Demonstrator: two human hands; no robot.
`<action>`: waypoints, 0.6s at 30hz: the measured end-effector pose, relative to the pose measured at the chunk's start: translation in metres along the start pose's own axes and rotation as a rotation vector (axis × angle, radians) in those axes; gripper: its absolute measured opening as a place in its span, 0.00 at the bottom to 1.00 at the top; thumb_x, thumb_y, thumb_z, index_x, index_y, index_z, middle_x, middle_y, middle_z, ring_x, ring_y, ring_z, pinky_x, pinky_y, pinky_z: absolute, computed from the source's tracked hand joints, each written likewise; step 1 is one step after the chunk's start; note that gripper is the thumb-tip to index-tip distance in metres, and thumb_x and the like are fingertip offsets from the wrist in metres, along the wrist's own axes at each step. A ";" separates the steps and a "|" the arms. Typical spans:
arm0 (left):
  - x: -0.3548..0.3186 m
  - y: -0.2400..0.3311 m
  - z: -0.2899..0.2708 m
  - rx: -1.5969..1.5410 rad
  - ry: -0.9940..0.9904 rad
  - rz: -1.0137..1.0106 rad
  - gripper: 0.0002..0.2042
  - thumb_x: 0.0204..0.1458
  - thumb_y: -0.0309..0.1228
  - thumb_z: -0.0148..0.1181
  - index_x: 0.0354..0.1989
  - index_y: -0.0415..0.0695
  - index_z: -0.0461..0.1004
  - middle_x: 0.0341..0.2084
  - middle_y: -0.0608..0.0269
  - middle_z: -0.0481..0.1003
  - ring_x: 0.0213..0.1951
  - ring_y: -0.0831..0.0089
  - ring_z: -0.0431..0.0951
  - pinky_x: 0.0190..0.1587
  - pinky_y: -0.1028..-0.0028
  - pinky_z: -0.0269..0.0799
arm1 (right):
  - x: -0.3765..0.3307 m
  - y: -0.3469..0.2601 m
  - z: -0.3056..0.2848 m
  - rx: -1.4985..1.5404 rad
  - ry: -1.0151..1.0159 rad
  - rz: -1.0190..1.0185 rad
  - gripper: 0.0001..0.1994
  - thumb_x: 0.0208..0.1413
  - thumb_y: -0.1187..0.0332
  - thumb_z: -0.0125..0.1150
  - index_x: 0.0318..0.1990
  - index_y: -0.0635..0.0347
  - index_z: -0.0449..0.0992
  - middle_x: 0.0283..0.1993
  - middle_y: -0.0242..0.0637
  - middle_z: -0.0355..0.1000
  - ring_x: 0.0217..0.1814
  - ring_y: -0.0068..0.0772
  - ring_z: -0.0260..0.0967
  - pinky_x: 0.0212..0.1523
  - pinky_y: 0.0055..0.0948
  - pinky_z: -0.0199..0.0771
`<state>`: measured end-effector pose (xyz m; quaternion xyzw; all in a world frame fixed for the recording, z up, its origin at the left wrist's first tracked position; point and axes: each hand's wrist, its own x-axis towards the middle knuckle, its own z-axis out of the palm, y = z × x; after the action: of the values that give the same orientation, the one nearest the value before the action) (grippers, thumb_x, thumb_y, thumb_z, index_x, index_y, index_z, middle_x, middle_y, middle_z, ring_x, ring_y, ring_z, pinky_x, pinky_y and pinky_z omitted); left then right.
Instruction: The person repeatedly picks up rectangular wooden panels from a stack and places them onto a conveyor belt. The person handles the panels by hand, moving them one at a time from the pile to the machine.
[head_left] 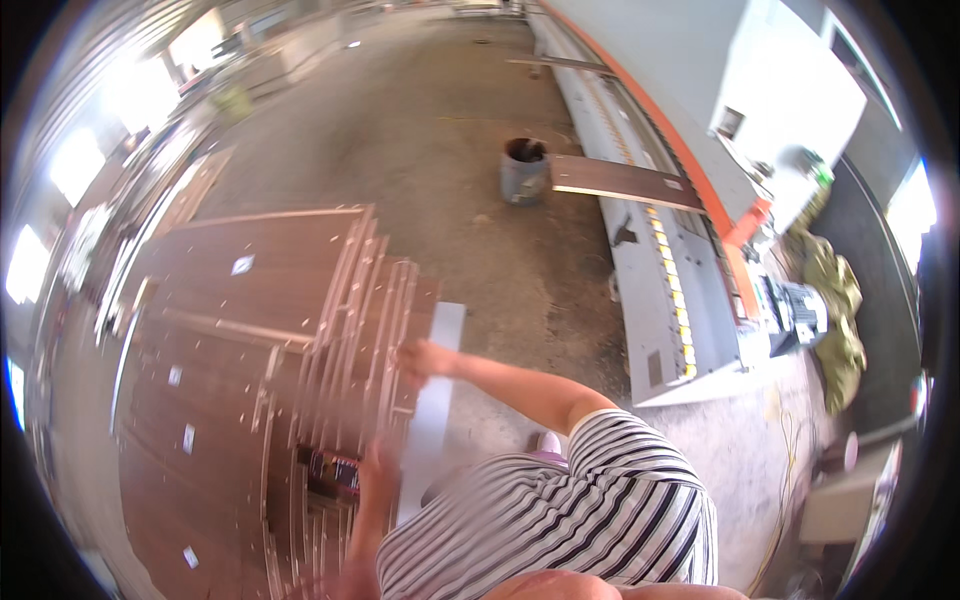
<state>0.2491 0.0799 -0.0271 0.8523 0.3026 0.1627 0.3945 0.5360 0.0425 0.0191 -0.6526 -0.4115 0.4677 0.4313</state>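
Brown wood-look panels (240,265) lie in stepped stacks on my left, with pale edges and small white labels on top. My right hand (425,362) is closed at the right-hand edges of the stack; what its fingers hold, if anything, is hidden. Nearer my body, my left hand (376,475) is beside the same stack, smeared by motion, so its fingers cannot be read. Next to it, a dark gap between the panels shows a small dark object with red on it (340,470), too blurred to name.
A long grey machine (660,300) with an orange rail runs along the right, a brown board (625,182) lying across its bed. By that board stands a worn bucket (524,172). A pale strip (435,400) lies between the stack and me. A motor (797,310) sits at the machine's near end.
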 end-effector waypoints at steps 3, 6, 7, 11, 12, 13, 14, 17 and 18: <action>-0.029 0.007 0.033 0.099 -0.165 -0.391 0.18 0.53 0.40 0.47 0.47 0.40 0.66 0.36 0.47 0.73 0.40 0.57 0.75 0.43 0.62 0.68 | -0.057 0.119 -0.025 -0.170 -0.070 0.168 0.19 0.58 0.51 0.48 0.36 0.60 0.72 0.30 0.40 0.75 0.30 0.34 0.74 0.31 0.32 0.75; -0.035 -0.037 0.086 -0.005 -0.259 -0.283 0.18 0.53 0.40 0.49 0.47 0.40 0.66 0.35 0.48 0.73 0.39 0.60 0.74 0.43 0.64 0.68 | -0.127 0.279 -0.041 -1.025 -0.131 -0.084 0.12 0.56 0.63 0.45 0.34 0.56 0.75 0.34 0.41 0.74 0.38 0.39 0.73 0.30 0.40 0.72; -0.032 -0.052 0.106 -0.039 -0.299 -0.236 0.18 0.52 0.40 0.50 0.47 0.40 0.66 0.34 0.49 0.73 0.39 0.61 0.74 0.43 0.64 0.68 | -0.159 0.319 -0.047 -0.922 -0.154 0.058 0.13 0.56 0.61 0.45 0.35 0.57 0.75 0.33 0.41 0.75 0.37 0.39 0.73 0.31 0.37 0.74; -0.012 -0.101 0.174 -0.181 -0.449 -0.071 0.19 0.52 0.40 0.53 0.46 0.40 0.66 0.33 0.51 0.73 0.37 0.64 0.74 0.42 0.67 0.68 | -0.289 0.258 -0.102 0.210 0.021 0.810 0.13 0.60 0.61 0.46 0.38 0.60 0.74 0.36 0.39 0.75 0.37 0.35 0.74 0.37 0.31 0.77; -0.005 -0.114 0.191 -0.219 -0.489 -0.021 0.19 0.51 0.40 0.54 0.46 0.40 0.66 0.32 0.52 0.73 0.37 0.65 0.74 0.42 0.68 0.68 | -0.320 0.237 -0.119 0.367 0.054 0.774 0.11 0.61 0.64 0.47 0.39 0.61 0.73 0.39 0.39 0.75 0.39 0.35 0.73 0.40 0.32 0.76; 0.000 -0.122 0.206 -0.247 -0.515 0.004 0.19 0.51 0.40 0.55 0.46 0.40 0.66 0.32 0.53 0.73 0.36 0.66 0.74 0.42 0.69 0.68 | -0.343 0.211 -0.142 0.525 0.013 0.622 0.13 0.62 0.63 0.45 0.39 0.62 0.73 0.38 0.41 0.75 0.38 0.34 0.74 0.40 0.32 0.76; 0.009 -0.126 0.218 -0.257 -0.544 0.028 0.19 0.51 0.40 0.56 0.46 0.40 0.66 0.31 0.53 0.73 0.36 0.67 0.74 0.42 0.69 0.68 | -0.364 0.188 -0.169 0.679 -0.023 0.460 0.14 0.63 0.63 0.44 0.38 0.64 0.73 0.37 0.42 0.74 0.37 0.33 0.74 0.40 0.31 0.76; 0.024 0.011 0.214 -0.091 -0.529 -0.099 0.21 0.51 0.44 0.55 0.46 0.39 0.67 0.32 0.53 0.76 0.36 0.67 0.76 0.43 0.69 0.70 | -0.409 0.149 -0.256 0.838 0.343 -0.075 0.17 0.64 0.61 0.42 0.34 0.66 0.73 0.31 0.41 0.74 0.31 0.32 0.72 0.36 0.29 0.75; 0.029 0.024 0.215 -0.028 -0.532 -0.145 0.21 0.52 0.41 0.56 0.48 0.39 0.65 0.33 0.54 0.76 0.35 0.68 0.76 0.41 0.70 0.70 | -0.411 0.154 -0.290 0.758 0.493 -0.226 0.19 0.64 0.58 0.41 0.32 0.65 0.71 0.30 0.42 0.73 0.29 0.31 0.71 0.33 0.29 0.74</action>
<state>0.3915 -0.0373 -0.1441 0.8355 0.2464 -0.0912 0.4826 0.7440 -0.4403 0.0336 -0.4916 -0.1651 0.3662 0.7727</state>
